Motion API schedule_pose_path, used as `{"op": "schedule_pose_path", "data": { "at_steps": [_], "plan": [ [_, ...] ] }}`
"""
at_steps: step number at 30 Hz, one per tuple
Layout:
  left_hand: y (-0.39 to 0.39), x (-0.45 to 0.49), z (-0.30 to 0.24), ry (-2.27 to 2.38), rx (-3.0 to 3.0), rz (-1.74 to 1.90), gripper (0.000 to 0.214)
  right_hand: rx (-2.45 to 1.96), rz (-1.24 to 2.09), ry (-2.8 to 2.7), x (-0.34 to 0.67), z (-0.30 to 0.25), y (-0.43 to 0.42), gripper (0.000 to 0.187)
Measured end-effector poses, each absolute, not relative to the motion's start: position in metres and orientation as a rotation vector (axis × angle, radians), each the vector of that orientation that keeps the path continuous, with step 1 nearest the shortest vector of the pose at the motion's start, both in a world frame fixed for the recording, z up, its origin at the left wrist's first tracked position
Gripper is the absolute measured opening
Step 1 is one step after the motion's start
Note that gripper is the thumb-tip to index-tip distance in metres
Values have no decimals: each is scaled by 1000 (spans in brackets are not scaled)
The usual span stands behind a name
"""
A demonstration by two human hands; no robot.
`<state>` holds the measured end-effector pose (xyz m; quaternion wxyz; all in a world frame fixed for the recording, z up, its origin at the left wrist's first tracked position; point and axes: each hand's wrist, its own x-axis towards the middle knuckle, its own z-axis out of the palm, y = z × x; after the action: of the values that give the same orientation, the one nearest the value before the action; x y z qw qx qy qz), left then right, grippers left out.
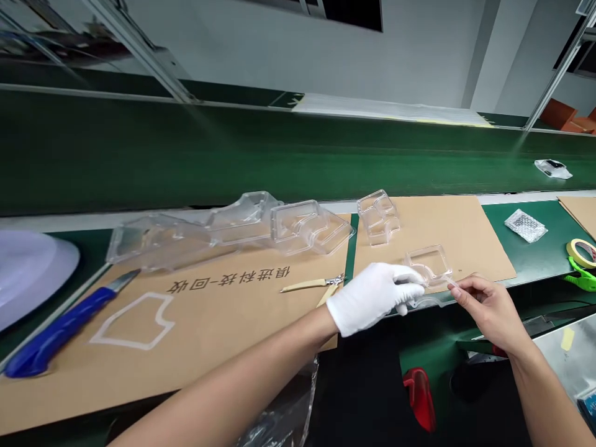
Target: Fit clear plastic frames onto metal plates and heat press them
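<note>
Our gloved L hand (372, 298) and bare R hand (488, 310) are close together, both pinched on a clear tray (428, 267) at the cardboard's (465, 236) near edge, long axis approx L–R, open side up. Looks like a thin clear strip (419, 302) is still attached, can't say for sure. Further on: snips (311, 284), blue knife (60, 329), 3 more trays (310, 228), green belt (233, 155).

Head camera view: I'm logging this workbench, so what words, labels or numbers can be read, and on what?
"科技-回收", upside down on the cardboard sheet; the two characters before it are unclear.
Print on the silvery packet: too small to read.
Dark print on the packet on the green belt: too small to read.
</note>
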<state>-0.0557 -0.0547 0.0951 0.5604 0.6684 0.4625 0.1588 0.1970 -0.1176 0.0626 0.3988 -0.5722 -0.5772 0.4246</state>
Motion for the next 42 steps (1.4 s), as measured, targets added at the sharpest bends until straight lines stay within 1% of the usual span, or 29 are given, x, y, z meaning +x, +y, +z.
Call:
{"op": "schedule_pose_path", "data": {
  "at_steps": [3, 5, 9, 13, 18, 22, 24, 29, 42],
  "plan": [
    [-41, -58, 96, 1081, 1536, 426, 33, -1452, 1178, -1385, 199, 57, -94, 38],
    [-31, -57, 93, 1101, 1559, 456, 36, -1462, 1178, -1377, 201, 52, -78, 41],
    [-11, -50, 75, 1159, 1615, 475, 31, -1478, 1133, -1409, 204, 41, -58, 43],
    [3, -43, 61, 1108, 1692, 508, 32, -1442, 1251, -1391, 203, 36, -56, 42],
    [8, -46, 74, 1112, 1590, 474, 26, -1413, 1298, -1361, 202, 49, -61, 37],
    [12, -51, 93, 1211, 1619, 534, 21, -1415, 1374, -1300, 198, 59, -58, 39],
    [17, -52, 97, 1227, 1673, 524, 18, -1421, 1361, -1295, 195, 59, -55, 40],
    [31, -46, 93, 1224, 1747, 462, 15, -1446, 1301, -1283, 193, 50, -51, 41],
    [48, -43, 83, 1230, 1882, 483, 20, -1479, 1297, -1265, 191, 43, -47, 48]
  ]
}}
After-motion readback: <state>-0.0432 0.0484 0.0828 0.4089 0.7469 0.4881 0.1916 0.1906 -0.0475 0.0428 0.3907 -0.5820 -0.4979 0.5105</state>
